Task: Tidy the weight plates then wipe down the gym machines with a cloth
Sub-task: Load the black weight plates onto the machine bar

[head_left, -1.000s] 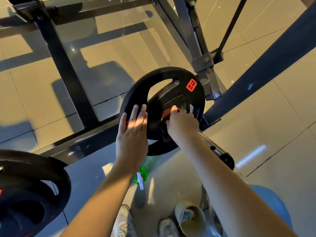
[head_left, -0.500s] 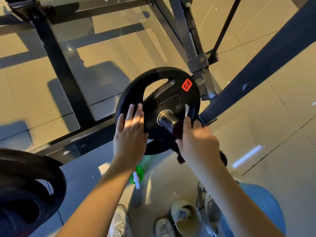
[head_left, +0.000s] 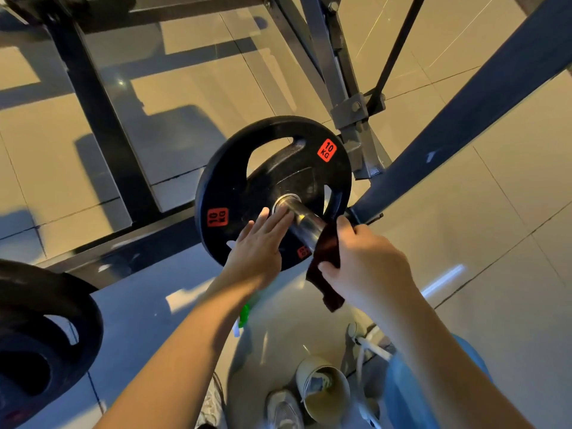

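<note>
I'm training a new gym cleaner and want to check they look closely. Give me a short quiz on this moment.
1. True or false: the right hand grips a dark cloth at the steel sleeve.
2. Which weight is marked on the plate under the left hand? A 5 kg; B 10 kg; C 20 kg.
3. Fill in: the left hand's fingers are ____ (curled or straight).
Key: 1 true; 2 B; 3 straight.
</note>
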`<control>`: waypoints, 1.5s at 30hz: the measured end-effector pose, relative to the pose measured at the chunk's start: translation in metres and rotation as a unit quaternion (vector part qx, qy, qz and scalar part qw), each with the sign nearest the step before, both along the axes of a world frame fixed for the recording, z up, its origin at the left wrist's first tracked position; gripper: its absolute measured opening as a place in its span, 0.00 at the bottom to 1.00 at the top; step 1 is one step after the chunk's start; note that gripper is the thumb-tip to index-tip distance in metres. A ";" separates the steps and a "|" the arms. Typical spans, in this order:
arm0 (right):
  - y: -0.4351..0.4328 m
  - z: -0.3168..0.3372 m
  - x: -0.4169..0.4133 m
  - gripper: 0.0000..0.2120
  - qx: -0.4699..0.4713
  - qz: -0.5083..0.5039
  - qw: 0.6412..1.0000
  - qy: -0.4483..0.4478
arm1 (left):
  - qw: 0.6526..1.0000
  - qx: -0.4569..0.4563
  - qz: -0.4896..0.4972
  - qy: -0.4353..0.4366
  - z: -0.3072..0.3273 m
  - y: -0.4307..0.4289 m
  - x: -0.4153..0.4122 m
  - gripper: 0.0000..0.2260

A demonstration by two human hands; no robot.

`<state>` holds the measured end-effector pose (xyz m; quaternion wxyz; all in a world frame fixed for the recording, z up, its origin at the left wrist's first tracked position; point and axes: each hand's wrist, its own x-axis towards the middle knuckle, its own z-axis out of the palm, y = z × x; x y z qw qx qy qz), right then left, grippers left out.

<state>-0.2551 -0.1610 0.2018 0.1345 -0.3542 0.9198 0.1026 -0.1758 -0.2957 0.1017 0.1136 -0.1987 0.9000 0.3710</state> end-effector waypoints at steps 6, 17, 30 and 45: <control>-0.023 -0.005 -0.009 0.28 0.035 -0.072 0.992 -0.093 | 0.998 0.036 0.011 -0.044 0.010 0.007 -0.005 0.34; -0.033 -0.014 0.003 0.36 0.065 -0.075 0.994 -0.038 | 0.998 0.019 0.001 -0.062 0.014 0.007 -0.006 0.33; -0.058 -0.037 -0.007 0.31 0.081 -0.075 0.994 -0.023 | 0.979 -0.196 0.015 0.062 0.008 -0.012 0.014 0.31; -0.105 -0.078 -0.029 0.21 0.062 -0.094 0.993 -0.043 | 0.944 -0.322 -0.061 -0.021 0.001 -0.029 0.027 0.31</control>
